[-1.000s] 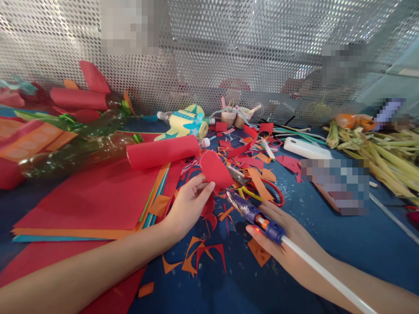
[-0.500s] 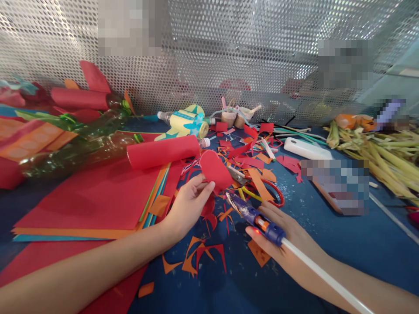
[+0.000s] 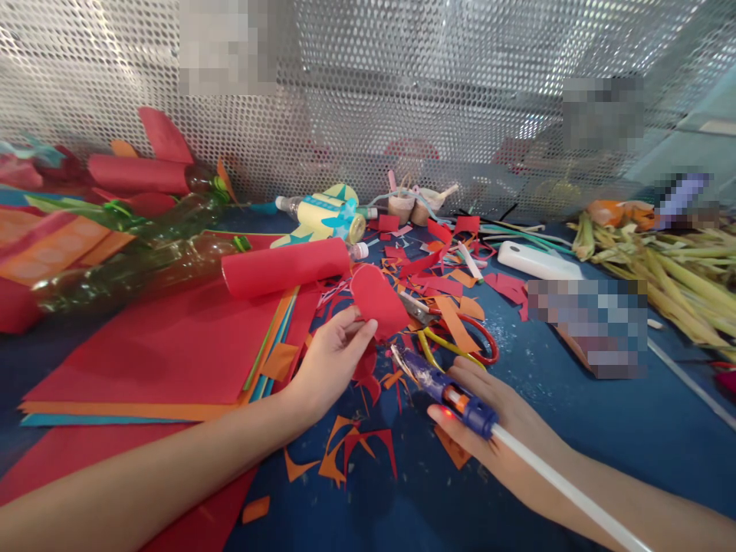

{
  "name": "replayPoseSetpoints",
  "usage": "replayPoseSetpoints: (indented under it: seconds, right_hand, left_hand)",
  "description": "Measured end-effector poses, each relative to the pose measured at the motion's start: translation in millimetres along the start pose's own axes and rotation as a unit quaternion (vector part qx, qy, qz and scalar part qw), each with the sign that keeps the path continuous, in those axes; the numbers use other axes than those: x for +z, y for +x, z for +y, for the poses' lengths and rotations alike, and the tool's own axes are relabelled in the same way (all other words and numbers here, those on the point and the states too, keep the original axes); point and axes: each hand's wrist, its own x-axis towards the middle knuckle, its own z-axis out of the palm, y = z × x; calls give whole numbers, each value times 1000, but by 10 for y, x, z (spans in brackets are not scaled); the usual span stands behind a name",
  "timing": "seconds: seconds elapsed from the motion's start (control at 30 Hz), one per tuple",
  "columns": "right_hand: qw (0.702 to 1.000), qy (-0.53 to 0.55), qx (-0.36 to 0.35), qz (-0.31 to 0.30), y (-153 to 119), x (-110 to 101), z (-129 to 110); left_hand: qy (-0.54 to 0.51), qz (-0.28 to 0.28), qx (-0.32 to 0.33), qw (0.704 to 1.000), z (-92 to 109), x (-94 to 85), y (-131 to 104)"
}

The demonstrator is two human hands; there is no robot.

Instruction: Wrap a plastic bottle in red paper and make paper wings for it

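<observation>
A rounded red paper piece (image 3: pixel 378 300) is pinched between the thumb and fingers of my left hand (image 3: pixel 336 356). My right hand (image 3: pixel 488 410) is wrapped round a dark blue glue gun (image 3: pixel 442 387), whose tip points up and left, a little below the red piece. From the gun's back end a long white glue stick (image 3: pixel 566 484) runs toward the lower right. Just behind the left hand lies a bottle wrapped in red paper (image 3: pixel 287 266). Scissors with red and yellow handles (image 3: pixel 488 341) lie beyond the gun, among paper scraps.
Stacked coloured paper (image 3: pixel 143 353) lies at the left, with green plastic bottles (image 3: pixel 132 272) behind it. A yellow decorated bottle (image 3: pixel 327 216) and small pots (image 3: pixel 401 207) stand near the mesh wall. At right are a white device (image 3: pixel 539 261) and dry stalks (image 3: pixel 667 268).
My right hand has moved slightly left with the glue gun, whose tip has shifted left and a little down. My left hand and the red piece have barely moved.
</observation>
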Motion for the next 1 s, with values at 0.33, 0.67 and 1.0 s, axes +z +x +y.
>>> replayPoseSetpoints:
  seconds: [0.33, 0.67, 1.0]
  right_hand:
    - [1000, -13, -3, 1, 3, -21, 43]
    - [997, 7, 66, -37, -5, -46, 96]
    - [999, -43, 19, -15, -25, -34, 148]
  left_hand:
    - [-6, -4, 12, 1000, 26, 2, 3]
    - [-20, 5, -2, 1000, 38, 7, 4]
    - [-23, 11, 1, 1000, 30, 3, -3]
